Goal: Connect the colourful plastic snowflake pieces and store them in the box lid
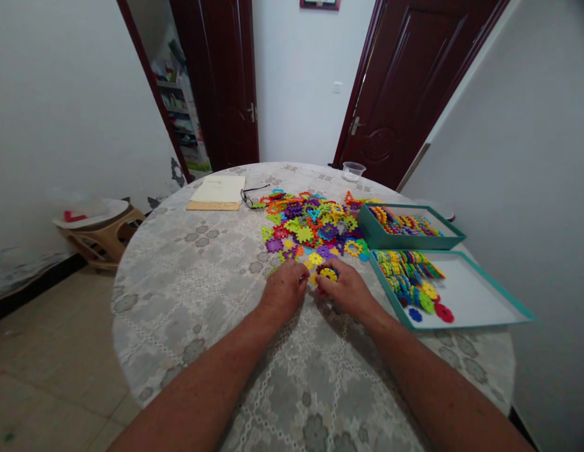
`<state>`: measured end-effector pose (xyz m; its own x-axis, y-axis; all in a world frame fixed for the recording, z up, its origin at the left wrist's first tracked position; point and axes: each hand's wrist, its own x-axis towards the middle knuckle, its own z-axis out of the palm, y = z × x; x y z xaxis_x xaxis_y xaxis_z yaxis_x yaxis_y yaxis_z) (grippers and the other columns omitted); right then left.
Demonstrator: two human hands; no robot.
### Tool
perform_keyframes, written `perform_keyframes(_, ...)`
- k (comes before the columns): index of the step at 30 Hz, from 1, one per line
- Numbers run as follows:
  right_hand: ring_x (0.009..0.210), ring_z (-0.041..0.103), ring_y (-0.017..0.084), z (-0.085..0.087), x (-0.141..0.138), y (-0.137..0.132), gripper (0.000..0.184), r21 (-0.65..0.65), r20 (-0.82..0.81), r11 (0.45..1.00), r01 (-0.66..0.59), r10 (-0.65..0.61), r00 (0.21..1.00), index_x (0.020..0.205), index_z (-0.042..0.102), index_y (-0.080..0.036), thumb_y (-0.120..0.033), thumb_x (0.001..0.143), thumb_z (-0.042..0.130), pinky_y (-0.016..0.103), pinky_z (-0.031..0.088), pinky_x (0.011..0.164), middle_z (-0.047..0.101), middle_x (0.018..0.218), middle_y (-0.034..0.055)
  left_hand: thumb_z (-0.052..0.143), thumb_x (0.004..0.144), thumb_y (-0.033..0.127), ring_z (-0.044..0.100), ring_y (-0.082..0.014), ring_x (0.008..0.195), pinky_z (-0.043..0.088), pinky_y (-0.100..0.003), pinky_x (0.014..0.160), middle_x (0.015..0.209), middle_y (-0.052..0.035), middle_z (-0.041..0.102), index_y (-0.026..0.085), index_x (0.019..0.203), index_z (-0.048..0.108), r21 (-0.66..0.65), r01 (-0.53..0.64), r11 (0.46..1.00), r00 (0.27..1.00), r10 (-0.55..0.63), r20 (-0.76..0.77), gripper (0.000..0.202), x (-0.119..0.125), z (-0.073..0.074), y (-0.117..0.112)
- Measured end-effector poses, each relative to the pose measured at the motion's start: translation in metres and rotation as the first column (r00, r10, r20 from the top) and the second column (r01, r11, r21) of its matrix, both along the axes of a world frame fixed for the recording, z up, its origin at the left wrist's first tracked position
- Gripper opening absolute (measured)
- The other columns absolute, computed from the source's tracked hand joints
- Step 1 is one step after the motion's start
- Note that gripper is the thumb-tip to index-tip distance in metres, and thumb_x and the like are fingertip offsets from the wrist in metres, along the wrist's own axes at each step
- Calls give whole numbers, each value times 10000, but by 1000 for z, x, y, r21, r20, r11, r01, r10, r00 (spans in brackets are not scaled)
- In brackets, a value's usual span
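Tablecloth point(315, 370): grey and white, floral; covering a round table and running beneath everything listed on it.

Left hand point(285, 289): hovering or resting just short of the pile, fingers curling inward; whether the fingertips are pinching a piece, one cannot tell.

Right hand point(346, 287): facing the left one, slightly apart; thumb and fingers pinching a yellow flower-shaped disc point(329, 274), with darker edges showing around it.

Open tray point(483, 298): teal rim, white floor; lying to the right of the right hand. Rows of coloured discs point(405, 267) are leaning along its left part; a red disc point(444, 313), a green disc point(426, 302) and a blue disc point(415, 314) are lying nearer its front.

Pile of plastic pieces point(305, 233): multicoloured, gear-like and triangular shapes; spreading just beyond both hands.

Teal box point(390, 238): standing behind the tray, holding further rows of coloured pieces.

Eyeglasses point(247, 199): lying at the pile's left, near a notebook point(219, 188).

Clear bowl point(353, 171): sitting by the far edge.

Two dark red doors point(390, 81): standing beyond the table, a white wall point(296, 81) running between.
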<state>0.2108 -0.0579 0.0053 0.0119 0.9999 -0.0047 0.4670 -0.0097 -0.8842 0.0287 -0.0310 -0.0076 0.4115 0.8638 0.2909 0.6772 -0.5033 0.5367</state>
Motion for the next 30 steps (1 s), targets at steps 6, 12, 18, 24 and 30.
perform_keyframes(6, 655, 739, 180, -2, 1, 0, 180, 16, 2, 1000, 5, -5, 1000, 1037, 667, -206, -282, 878, 629, 263, 567, 582, 744, 837, 18, 559, 928, 103, 616, -191, 861, 468, -306, 815, 922, -42, 694, 193, 943, 663, 3, 34, 999, 999, -34, 42, 138, 0, -3, 1)
perform_keyframes(12, 564, 649, 147, -2, 3, 1, 177, 41, 93, 999, 10, -14, 996, 1026, 689, -210, -280, 875, 629, 238, 479, 528, 707, 727, -13, 560, 933, 117, 608, -186, 824, 438, -289, 763, 897, -28, 688, 201, 972, 635, 10, 37, 999, 998, -37, 53, 119, 0, -1, -1)
perform_keyframes(18, 559, 611, 149, -6, 7, 4, 195, 34, 107, 999, 12, -15, 994, 1026, 694, -208, -305, 873, 622, 245, 448, 531, 690, 719, -14, 554, 963, 148, 622, -222, 908, 456, -311, 814, 945, -62, 702, 201, 1008, 671, 65, 23, 998, 1000, -22, -15, 135, 1, -3, -1)
perform_keyframes(24, 576, 613, 153, -6, 5, 3, 202, 67, 155, 997, 30, -40, 987, 1024, 695, -203, -306, 866, 621, 252, 445, 542, 693, 737, -4, 522, 1005, 169, 634, -237, 962, 484, -332, 860, 990, -84, 714, 207, 1067, 696, 96, 76, 992, 996, -72, -44, 188, -1, -12, 3)
perform_keyframes(30, 514, 592, 151, -2, 4, 2, 213, 8, 0, 999, -37, 37, 999, 1043, 668, -213, -344, 881, 620, 252, 441, 486, 668, 690, -28, 589, 933, 136, 674, -216, 989, 511, -340, 927, 1059, -79, 743, 190, 1100, 710, -35, 84, 996, 970, -73, 231, 213, 0, -10, 4)
